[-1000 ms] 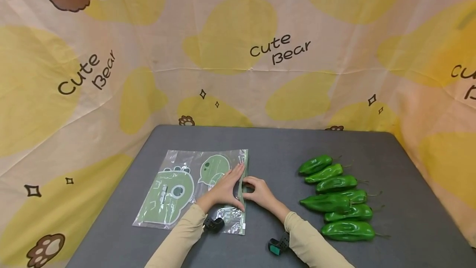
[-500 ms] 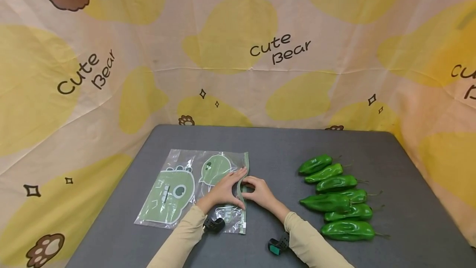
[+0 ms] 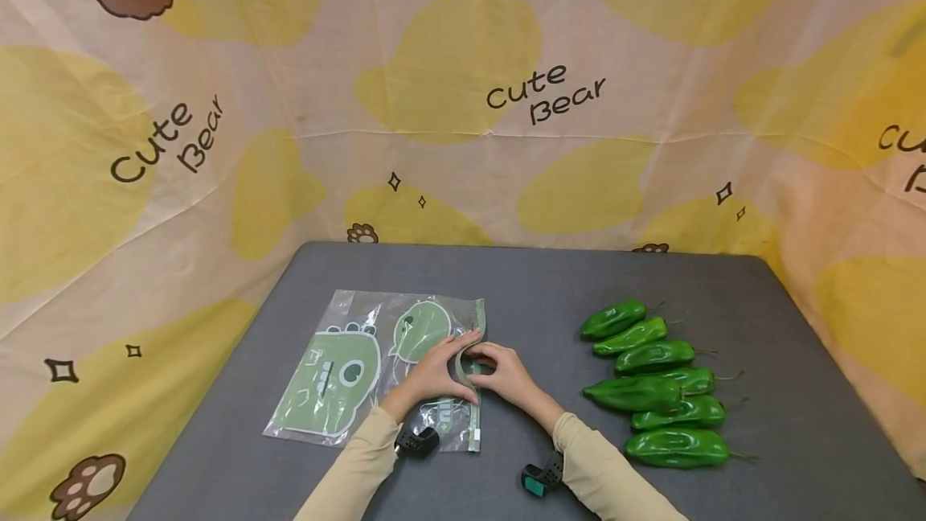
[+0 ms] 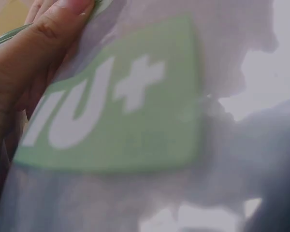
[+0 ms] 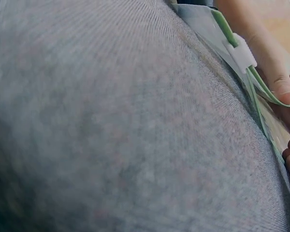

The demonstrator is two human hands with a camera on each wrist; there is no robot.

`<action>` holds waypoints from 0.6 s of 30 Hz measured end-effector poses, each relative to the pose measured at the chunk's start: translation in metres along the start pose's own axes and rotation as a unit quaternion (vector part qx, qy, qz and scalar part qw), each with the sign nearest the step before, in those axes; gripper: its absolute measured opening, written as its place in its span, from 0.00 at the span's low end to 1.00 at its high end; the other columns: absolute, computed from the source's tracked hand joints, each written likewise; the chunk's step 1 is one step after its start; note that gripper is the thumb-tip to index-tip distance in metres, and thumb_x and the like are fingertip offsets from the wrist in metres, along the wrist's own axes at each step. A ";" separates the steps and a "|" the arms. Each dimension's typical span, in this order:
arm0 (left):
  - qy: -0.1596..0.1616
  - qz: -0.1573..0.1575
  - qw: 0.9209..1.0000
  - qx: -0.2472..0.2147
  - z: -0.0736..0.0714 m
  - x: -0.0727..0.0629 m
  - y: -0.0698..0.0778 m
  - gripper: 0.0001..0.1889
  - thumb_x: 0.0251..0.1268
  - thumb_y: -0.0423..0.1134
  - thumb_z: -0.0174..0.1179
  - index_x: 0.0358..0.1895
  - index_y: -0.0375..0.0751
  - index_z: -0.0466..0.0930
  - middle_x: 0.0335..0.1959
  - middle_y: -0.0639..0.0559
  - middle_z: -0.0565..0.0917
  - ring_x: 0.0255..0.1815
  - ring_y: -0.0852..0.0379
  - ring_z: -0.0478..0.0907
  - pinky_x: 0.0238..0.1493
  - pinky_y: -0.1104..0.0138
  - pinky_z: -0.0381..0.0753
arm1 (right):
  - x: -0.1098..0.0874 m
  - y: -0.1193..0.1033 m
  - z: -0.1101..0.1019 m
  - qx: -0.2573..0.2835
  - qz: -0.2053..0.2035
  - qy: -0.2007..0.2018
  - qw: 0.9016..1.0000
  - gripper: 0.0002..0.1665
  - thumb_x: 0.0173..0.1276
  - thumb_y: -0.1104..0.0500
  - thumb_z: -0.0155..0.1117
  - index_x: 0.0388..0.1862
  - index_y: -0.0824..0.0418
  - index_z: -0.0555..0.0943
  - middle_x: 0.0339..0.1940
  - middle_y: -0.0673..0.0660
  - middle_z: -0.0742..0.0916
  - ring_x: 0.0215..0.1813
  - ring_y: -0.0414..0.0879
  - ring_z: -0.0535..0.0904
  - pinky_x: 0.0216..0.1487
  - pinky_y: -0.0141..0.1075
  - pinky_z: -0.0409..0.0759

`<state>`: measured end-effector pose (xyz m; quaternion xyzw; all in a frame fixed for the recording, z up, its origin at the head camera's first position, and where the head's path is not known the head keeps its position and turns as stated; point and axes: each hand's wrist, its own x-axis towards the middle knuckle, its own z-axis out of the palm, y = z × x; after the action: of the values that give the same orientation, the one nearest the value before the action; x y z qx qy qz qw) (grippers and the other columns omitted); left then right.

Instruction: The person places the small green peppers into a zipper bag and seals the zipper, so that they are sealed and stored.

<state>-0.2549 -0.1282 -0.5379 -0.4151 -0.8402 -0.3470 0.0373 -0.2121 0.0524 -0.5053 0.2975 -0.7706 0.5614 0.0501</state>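
Observation:
A clear zip bag (image 3: 405, 376) with green cartoon prints lies flat on the table, its green-edged mouth toward the right. My left hand (image 3: 434, 372) lies over the mouth side, thumb and fingers squeezing the upper edge so that it bows. Facing it, my right hand (image 3: 504, 372) has curled fingers and thumb at the same edge; its fingertips are partly hidden. The right wrist view shows the two green zip strips parted beside a white slider (image 5: 241, 53), with the left thumb (image 5: 283, 89) on the upper strip. In the left wrist view the left thumb (image 4: 43, 41) presses the film.
Several green peppers (image 3: 654, 392) lie in a column on the right of the grey table (image 3: 535, 288), stems pointing right. A patterned cloth (image 3: 434, 103) hangs behind and at the sides. Each wrist wears a black camera band (image 3: 417, 441).
The bag's mouth edge has bowed further and its strips have come apart between the hands. The bag's left side has shifted slightly to the right. The right hand and peppers stay put.

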 end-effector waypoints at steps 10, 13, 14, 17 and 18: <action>0.038 -0.005 0.998 -0.041 0.003 -0.003 0.001 0.51 0.28 0.59 0.71 0.64 0.42 0.63 0.63 0.48 0.65 0.60 0.45 0.63 0.60 0.51 0.58 | -0.001 0.005 0.001 0.016 -0.031 0.014 0.999 0.22 0.49 0.75 0.66 0.44 0.79 0.74 0.43 0.71 0.78 0.47 0.63 0.74 0.46 0.48 0.74; 0.037 -0.007 0.998 -0.047 0.002 -0.003 0.002 0.51 0.29 0.61 0.69 0.64 0.42 0.64 0.62 0.48 0.65 0.60 0.44 0.63 0.60 0.51 0.59 | -0.001 0.005 0.001 0.007 -0.030 0.009 0.999 0.22 0.49 0.74 0.67 0.45 0.79 0.74 0.44 0.71 0.78 0.47 0.63 0.74 0.46 0.47 0.74; 0.038 -0.007 0.998 -0.046 0.002 -0.003 0.002 0.51 0.29 0.61 0.69 0.64 0.42 0.64 0.62 0.47 0.66 0.60 0.45 0.63 0.59 0.51 0.60 | -0.001 0.004 0.001 0.002 -0.031 0.007 0.999 0.22 0.49 0.74 0.67 0.45 0.79 0.74 0.44 0.71 0.78 0.47 0.63 0.74 0.46 0.47 0.74; 0.041 -0.006 0.998 -0.047 0.002 -0.003 0.003 0.50 0.30 0.62 0.68 0.63 0.42 0.64 0.62 0.46 0.66 0.59 0.45 0.64 0.55 0.51 0.65 | -0.001 0.004 0.000 -0.012 -0.036 -0.002 0.999 0.23 0.49 0.74 0.66 0.46 0.80 0.73 0.45 0.72 0.77 0.48 0.64 0.73 0.47 0.48 0.74; 0.042 -0.005 0.998 -0.047 0.001 -0.002 0.003 0.50 0.30 0.62 0.68 0.63 0.42 0.65 0.62 0.46 0.66 0.59 0.45 0.64 0.54 0.51 0.66 | -0.001 0.003 0.000 -0.015 -0.037 -0.005 0.999 0.24 0.49 0.74 0.67 0.46 0.80 0.73 0.45 0.72 0.77 0.48 0.64 0.73 0.47 0.48 0.73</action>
<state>-0.2507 -0.1275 -0.5380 -0.3967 -0.8227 -0.4039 0.0512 -0.2128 0.0534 -0.5088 0.3277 -0.7675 0.5462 0.0718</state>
